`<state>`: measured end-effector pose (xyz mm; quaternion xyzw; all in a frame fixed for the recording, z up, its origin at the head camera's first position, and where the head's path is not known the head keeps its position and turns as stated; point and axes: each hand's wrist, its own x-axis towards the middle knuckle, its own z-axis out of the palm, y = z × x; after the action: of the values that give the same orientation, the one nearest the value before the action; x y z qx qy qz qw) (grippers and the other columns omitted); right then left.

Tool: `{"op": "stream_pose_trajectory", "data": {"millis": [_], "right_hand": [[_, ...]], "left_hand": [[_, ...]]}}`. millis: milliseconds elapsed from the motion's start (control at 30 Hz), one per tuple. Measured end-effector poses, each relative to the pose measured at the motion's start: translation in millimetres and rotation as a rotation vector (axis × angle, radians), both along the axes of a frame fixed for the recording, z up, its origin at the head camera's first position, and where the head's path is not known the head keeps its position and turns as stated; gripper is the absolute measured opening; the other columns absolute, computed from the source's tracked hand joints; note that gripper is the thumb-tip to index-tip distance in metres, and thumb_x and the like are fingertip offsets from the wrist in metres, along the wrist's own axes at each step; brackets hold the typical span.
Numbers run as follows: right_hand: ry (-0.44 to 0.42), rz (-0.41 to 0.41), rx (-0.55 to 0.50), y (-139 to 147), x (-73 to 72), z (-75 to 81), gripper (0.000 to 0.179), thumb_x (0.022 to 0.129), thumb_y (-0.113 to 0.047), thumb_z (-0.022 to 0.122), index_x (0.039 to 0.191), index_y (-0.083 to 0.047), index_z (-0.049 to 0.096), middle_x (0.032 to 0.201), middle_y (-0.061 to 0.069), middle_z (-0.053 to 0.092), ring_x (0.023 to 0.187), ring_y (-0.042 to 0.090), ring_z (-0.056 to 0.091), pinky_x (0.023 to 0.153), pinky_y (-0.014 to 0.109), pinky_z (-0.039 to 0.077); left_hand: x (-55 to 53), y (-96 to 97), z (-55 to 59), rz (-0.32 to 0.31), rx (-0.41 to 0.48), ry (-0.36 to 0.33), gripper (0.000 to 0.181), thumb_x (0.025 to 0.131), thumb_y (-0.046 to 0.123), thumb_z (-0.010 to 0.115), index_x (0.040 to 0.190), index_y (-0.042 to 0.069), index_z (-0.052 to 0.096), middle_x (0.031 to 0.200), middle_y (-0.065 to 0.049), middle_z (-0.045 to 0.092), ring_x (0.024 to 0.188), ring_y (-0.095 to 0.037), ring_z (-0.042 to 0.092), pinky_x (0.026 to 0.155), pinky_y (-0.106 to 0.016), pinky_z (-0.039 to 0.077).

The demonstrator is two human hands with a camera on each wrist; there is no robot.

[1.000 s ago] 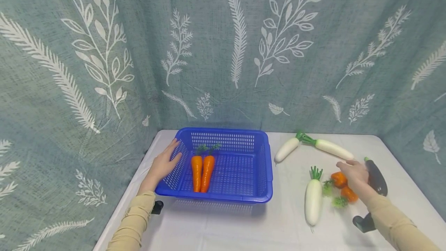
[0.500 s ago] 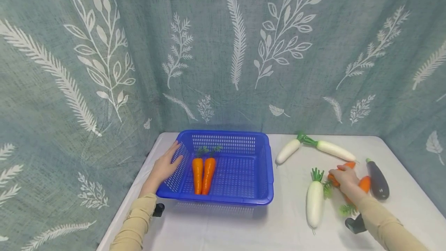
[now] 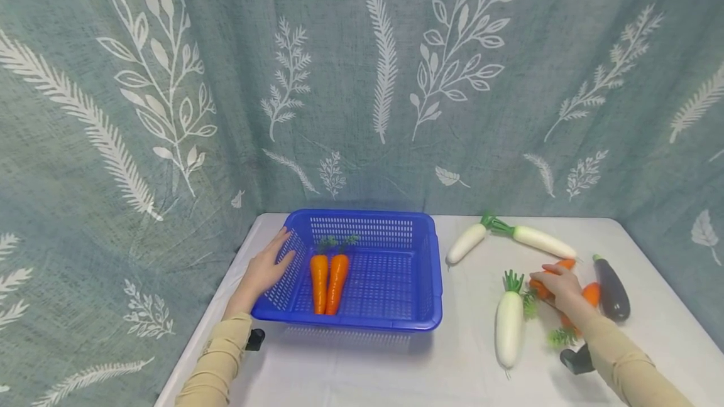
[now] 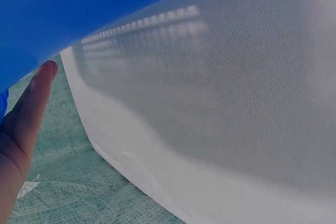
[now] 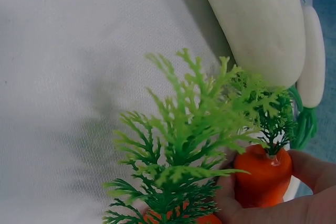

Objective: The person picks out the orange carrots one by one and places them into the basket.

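Left hand [image 3: 264,273] spread, I touch the blue basket [image 3: 362,321]; my right hand [image 3: 560,287] pinches a carrot [image 5: 262,178] near a white radish [image 3: 510,330]; only the right-wrist view shows its top gripped both sides.

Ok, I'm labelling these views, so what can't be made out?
Head: middle of the gripped carrot, hidden by the right hand.
Head: middle of the neighbouring carrot, hidden by the right arm.
Left wrist: most of the left hand, cut off at the left edge.
Left wrist: inside of the blue basket, hidden by its own side.
Right wrist: most of the neighbouring carrot, hidden by its leaves and cut off at the bottom edge.
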<state>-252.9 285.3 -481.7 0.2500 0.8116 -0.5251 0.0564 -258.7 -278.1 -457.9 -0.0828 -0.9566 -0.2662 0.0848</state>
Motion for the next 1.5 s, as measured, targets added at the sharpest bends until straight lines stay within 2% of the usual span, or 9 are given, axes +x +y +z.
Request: {"op": "stream_pose_trajectory", "data": {"millis": [267, 533, 733, 967, 1200, 1500], "right_hand": [[0.023, 0.032, -0.020, 1.3, 2.8, -2.5, 0.066, 0.088, -0.020, 0.057, 0.141, 0.008, 0.030, 0.135, 0.033, 0.035, 0.093, 0.024, 0.054, 0.058, 0.014, 0.049], [0.038, 0.035, -0.027, 1.8, 2.7, -2.2, 0.065, 0.089, -0.019, 0.056, 0.141, 0.008, 0.029, 0.131, 0.033, 0.037, 0.081, 0.014, 0.054, 0.058, 0.015, 0.050], [0.042, 0.020, -0.035, 1.6, 1.1, -1.2, 0.064, 0.089, -0.017, 0.056, 0.141, 0.009, 0.030, 0.130, 0.033, 0.038, 0.077, 0.010, 0.053, 0.057, 0.015, 0.050], [0.050, 0.041, -0.026, 2.0, 2.5, -0.3, 0.065, 0.089, -0.019, 0.056, 0.141, 0.009, 0.029, 0.129, 0.034, 0.039, 0.073, 0.005, 0.051, 0.058, 0.016, 0.050], [0.048, 0.052, -0.002, 1.1, 4.1, 0.7, 0.064, 0.090, -0.020, 0.055, 0.141, 0.009, 0.029, 0.131, 0.034, 0.038, 0.079, 0.010, 0.053, 0.058, 0.015, 0.050], [0.048, 0.053, -0.005, -0.7, 6.1, 2.2, 0.064, 0.090, -0.021, 0.054, 0.141, 0.009, 0.028, 0.130, 0.034, 0.038, 0.076, 0.007, 0.051, 0.058, 0.013, 0.048]], "left_hand": [[0.7, -0.7, 0.1, 0.009, 0.002, -0.015, 0.052, 0.099, 0.024, 0.046, 0.146, 0.002, 0.034, 0.155, -0.017, 0.027, 0.133, -0.045, 0.037, 0.107, -0.061, 0.032], [0.9, 0.5, 0.9, 0.012, 0.000, -0.019, 0.053, 0.099, 0.024, 0.046, 0.146, 0.003, 0.034, 0.155, -0.017, 0.027, 0.133, -0.045, 0.037, 0.107, -0.061, 0.032], [0.1, 0.1, 1.0, 0.011, 0.007, -0.018, 0.053, 0.099, 0.025, 0.046, 0.146, 0.003, 0.035, 0.155, -0.017, 0.027, 0.132, -0.045, 0.038, 0.106, -0.062, 0.032], [-1.6, -0.4, 1.5, 0.010, 0.002, -0.019, 0.053, 0.099, 0.024, 0.047, 0.146, 0.003, 0.035, 0.154, -0.017, 0.028, 0.131, -0.046, 0.040, 0.105, -0.062, 0.033], [-1.6, -0.1, 2.5, 0.011, 0.004, -0.021, 0.052, 0.099, 0.023, 0.047, 0.145, 0.003, 0.035, 0.154, -0.018, 0.028, 0.131, -0.046, 0.040, 0.105, -0.062, 0.034], [-0.7, -0.3, 2.7, 0.010, 0.007, -0.024, 0.053, 0.099, 0.024, 0.047, 0.146, 0.003, 0.035, 0.154, -0.017, 0.028, 0.131, -0.046, 0.039, 0.106, -0.062, 0.033]]}}
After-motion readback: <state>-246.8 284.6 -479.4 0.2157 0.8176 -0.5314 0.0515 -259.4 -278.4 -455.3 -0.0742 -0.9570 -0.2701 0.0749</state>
